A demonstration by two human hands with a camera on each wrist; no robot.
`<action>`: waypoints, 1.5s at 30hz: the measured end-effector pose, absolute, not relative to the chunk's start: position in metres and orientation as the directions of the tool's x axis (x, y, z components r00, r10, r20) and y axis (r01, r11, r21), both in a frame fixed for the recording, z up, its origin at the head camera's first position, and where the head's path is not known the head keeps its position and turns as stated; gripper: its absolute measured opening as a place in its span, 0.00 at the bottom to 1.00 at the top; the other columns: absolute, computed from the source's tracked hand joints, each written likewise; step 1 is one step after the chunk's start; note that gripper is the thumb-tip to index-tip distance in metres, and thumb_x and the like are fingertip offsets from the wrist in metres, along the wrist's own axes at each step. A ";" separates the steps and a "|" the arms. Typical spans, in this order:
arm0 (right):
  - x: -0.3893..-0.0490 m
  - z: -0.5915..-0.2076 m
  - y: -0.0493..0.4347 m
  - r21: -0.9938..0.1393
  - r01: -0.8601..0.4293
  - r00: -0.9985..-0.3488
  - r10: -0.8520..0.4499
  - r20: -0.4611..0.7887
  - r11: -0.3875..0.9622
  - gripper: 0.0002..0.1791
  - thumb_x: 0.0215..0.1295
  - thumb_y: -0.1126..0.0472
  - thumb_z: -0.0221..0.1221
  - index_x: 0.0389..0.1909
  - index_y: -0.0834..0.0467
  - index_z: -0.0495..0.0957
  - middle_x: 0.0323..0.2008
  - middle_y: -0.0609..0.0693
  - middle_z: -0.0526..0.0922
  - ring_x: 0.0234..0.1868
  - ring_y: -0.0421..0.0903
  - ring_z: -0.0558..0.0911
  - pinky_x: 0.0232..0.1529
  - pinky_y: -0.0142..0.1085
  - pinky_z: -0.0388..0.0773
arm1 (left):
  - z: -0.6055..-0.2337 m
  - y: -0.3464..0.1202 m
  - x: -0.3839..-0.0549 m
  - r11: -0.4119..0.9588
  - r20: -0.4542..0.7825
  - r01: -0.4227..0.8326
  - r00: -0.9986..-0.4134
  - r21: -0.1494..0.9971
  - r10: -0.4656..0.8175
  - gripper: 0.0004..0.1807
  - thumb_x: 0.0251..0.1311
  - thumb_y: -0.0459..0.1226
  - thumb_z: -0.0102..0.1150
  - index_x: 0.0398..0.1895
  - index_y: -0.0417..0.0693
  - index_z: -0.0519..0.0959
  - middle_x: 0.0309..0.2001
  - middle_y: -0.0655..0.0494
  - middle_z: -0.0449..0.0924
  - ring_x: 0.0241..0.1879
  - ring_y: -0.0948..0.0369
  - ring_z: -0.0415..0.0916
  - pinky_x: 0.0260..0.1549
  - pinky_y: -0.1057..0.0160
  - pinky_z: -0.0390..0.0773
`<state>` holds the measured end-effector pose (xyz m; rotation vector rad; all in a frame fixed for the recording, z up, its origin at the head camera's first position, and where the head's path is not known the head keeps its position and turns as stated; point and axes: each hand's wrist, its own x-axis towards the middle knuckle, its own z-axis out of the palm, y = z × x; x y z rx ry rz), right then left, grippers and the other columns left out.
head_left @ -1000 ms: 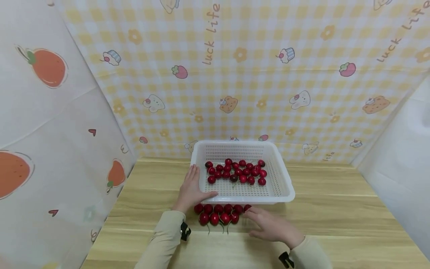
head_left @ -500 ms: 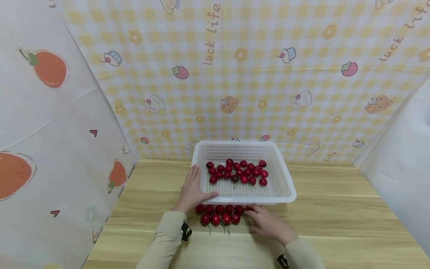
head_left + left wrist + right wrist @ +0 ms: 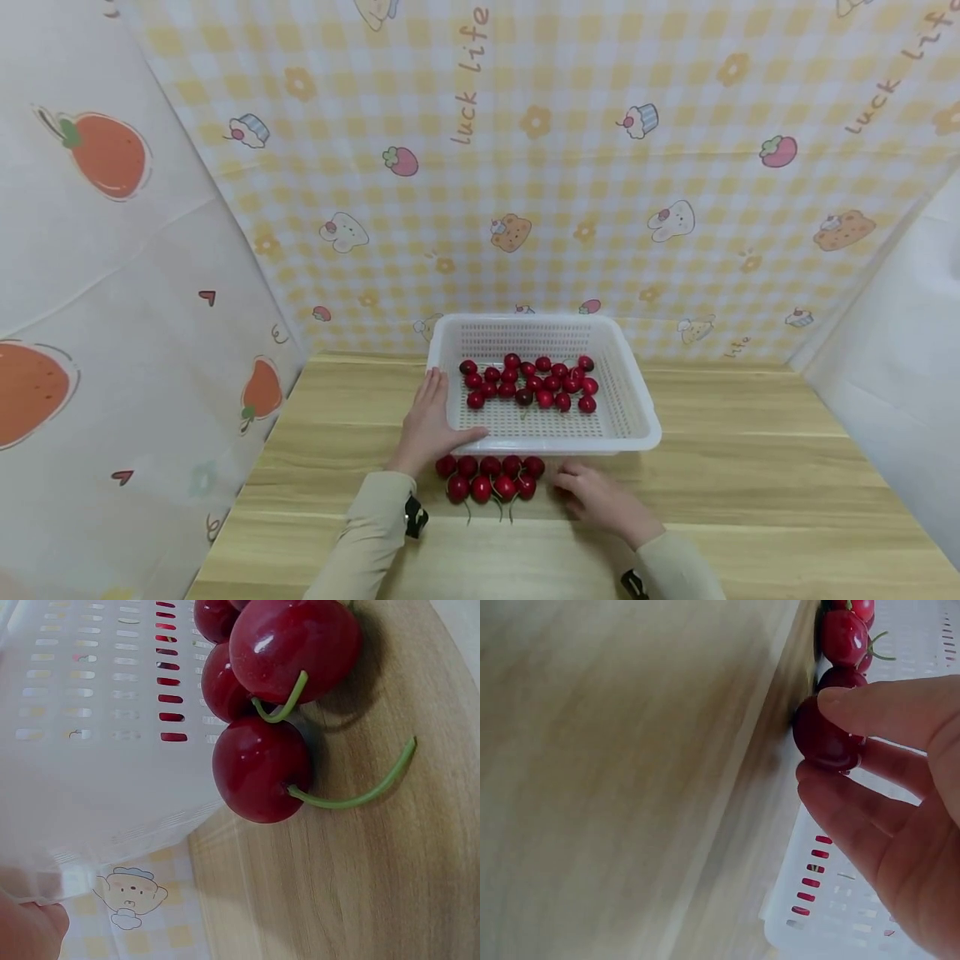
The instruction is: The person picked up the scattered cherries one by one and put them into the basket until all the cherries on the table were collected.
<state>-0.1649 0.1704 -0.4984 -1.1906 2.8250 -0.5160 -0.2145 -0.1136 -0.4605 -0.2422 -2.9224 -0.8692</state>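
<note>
My left hand (image 3: 432,427) rests on the left front corner of a white plastic basket (image 3: 637,408). Its fingers lie straight along the left rim and its thumb stretches over the front rim. Between thumb and fingers, my right hand (image 3: 907,795) pinches a dark red cherry (image 3: 821,735), just right of two rows of cherries (image 3: 481,488) in front of the basket. From the head view, my right hand (image 3: 600,500) hides most of the held cherry. Green stems (image 3: 360,799) curl from some of the row cherries in the left wrist view.
Several more cherries (image 3: 544,399) lie inside the basket. It stands on a wood-grain table (image 3: 735,467), close to a yellow checked cloth backdrop (image 3: 562,192). White printed cloth (image 3: 165,275) hangs at the left, and a pale wall (image 3: 907,333) rises at the right.
My right hand has closed on the cherry at the right end of the back row and drawn it slightly away from its neighbours. My left hand has stayed on the basket.
</note>
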 end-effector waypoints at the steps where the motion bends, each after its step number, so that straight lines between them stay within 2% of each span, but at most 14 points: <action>1: -0.165 -0.498 0.170 -0.318 -0.690 -0.705 -0.703 0.091 0.650 0.17 0.45 0.72 0.62 0.39 0.59 0.80 0.35 0.47 0.77 0.34 0.41 0.78 0.36 0.32 0.78 | -0.461 -0.114 -0.215 0.827 0.125 0.175 -0.984 0.535 0.128 0.65 0.34 0.65 0.64 0.68 0.34 0.49 0.70 0.40 0.41 0.70 0.50 0.37 0.66 0.51 0.46; 5: -0.166 -0.497 0.169 -0.331 -0.686 -0.702 -0.710 0.063 0.649 0.16 0.43 0.72 0.63 0.36 0.55 0.80 0.32 0.45 0.78 0.31 0.39 0.78 0.33 0.30 0.78 | -0.462 -0.116 -0.216 0.832 0.117 0.168 -0.985 0.529 0.125 0.65 0.33 0.67 0.63 0.69 0.35 0.48 0.70 0.42 0.40 0.70 0.51 0.36 0.66 0.51 0.46; 11: -0.162 -0.477 0.166 -0.373 -0.687 -0.689 -0.722 0.062 0.624 0.13 0.45 0.72 0.63 0.34 0.56 0.80 0.31 0.44 0.78 0.30 0.37 0.77 0.30 0.27 0.77 | -0.460 -0.117 -0.214 0.828 0.108 0.157 -0.987 0.539 0.117 0.65 0.33 0.66 0.63 0.68 0.35 0.48 0.70 0.41 0.41 0.70 0.51 0.36 0.66 0.51 0.47; 14: -0.158 -0.456 0.164 -0.380 -0.712 -0.662 -0.745 0.083 0.590 0.13 0.46 0.72 0.64 0.34 0.56 0.80 0.30 0.44 0.77 0.30 0.36 0.77 0.29 0.25 0.76 | -0.460 -0.117 -0.213 0.826 0.111 0.160 -0.987 0.540 0.118 0.65 0.34 0.66 0.63 0.68 0.34 0.49 0.70 0.41 0.41 0.70 0.50 0.37 0.66 0.51 0.47; 19: -0.158 -0.413 0.162 -0.324 -0.795 -0.576 -0.805 0.141 0.512 0.16 0.40 0.73 0.66 0.32 0.55 0.80 0.28 0.44 0.77 0.29 0.35 0.74 0.29 0.24 0.75 | -0.460 -0.118 -0.213 0.830 0.102 0.160 -0.987 0.535 0.124 0.65 0.34 0.67 0.62 0.68 0.35 0.47 0.70 0.41 0.40 0.70 0.50 0.36 0.66 0.52 0.46; 25: -0.183 -0.365 0.153 -0.268 -0.823 -0.542 -0.834 0.104 0.501 0.16 0.44 0.70 0.66 0.37 0.55 0.81 0.35 0.46 0.79 0.35 0.39 0.78 0.36 0.27 0.78 | -0.461 -0.120 -0.214 0.842 0.104 0.152 -0.988 0.518 0.114 0.65 0.34 0.67 0.62 0.68 0.35 0.48 0.70 0.41 0.41 0.70 0.50 0.37 0.66 0.52 0.46; 29: -0.213 -0.343 0.142 -0.245 -0.845 -0.512 -0.852 0.108 0.476 0.17 0.46 0.72 0.64 0.40 0.58 0.80 0.37 0.49 0.79 0.37 0.42 0.79 0.38 0.28 0.78 | -0.460 -0.120 -0.213 0.834 0.098 0.156 -0.988 0.529 0.122 0.65 0.34 0.67 0.62 0.68 0.34 0.48 0.70 0.41 0.41 0.70 0.50 0.36 0.66 0.52 0.46; 32: -0.239 -0.335 0.131 -0.243 -0.832 -0.528 -0.846 0.075 0.498 0.17 0.47 0.73 0.63 0.41 0.58 0.80 0.37 0.50 0.79 0.37 0.43 0.79 0.36 0.29 0.78 | -0.458 -0.119 -0.212 0.830 0.091 0.161 -0.987 0.534 0.133 0.65 0.35 0.67 0.62 0.68 0.33 0.48 0.70 0.41 0.40 0.70 0.50 0.36 0.66 0.52 0.46; 37: -0.288 -0.339 0.110 -0.253 -0.757 -0.608 -0.792 -0.064 0.602 0.19 0.47 0.75 0.60 0.42 0.58 0.80 0.40 0.51 0.81 0.41 0.45 0.79 0.42 0.33 0.78 | -0.458 -0.118 -0.213 0.832 0.099 0.167 -0.986 0.529 0.135 0.64 0.35 0.67 0.61 0.68 0.34 0.48 0.70 0.41 0.41 0.70 0.50 0.36 0.66 0.52 0.46; 41: -0.328 -0.355 0.100 -0.323 -0.638 -0.671 -0.711 -0.213 0.699 0.21 0.48 0.77 0.58 0.45 0.59 0.79 0.41 0.52 0.81 0.41 0.45 0.77 0.42 0.33 0.78 | -0.458 -0.118 -0.214 0.838 0.091 0.161 -0.987 0.520 0.133 0.65 0.35 0.67 0.61 0.68 0.35 0.48 0.71 0.42 0.41 0.70 0.51 0.36 0.66 0.53 0.46; 45: -0.357 -0.379 0.094 -0.381 -0.503 -0.720 -0.620 -0.312 0.776 0.21 0.50 0.76 0.58 0.47 0.61 0.77 0.40 0.53 0.80 0.39 0.46 0.77 0.36 0.32 0.78 | -0.459 -0.117 -0.215 0.841 0.102 0.173 -0.985 0.513 0.140 0.64 0.35 0.67 0.61 0.68 0.34 0.49 0.70 0.42 0.42 0.70 0.50 0.37 0.66 0.52 0.48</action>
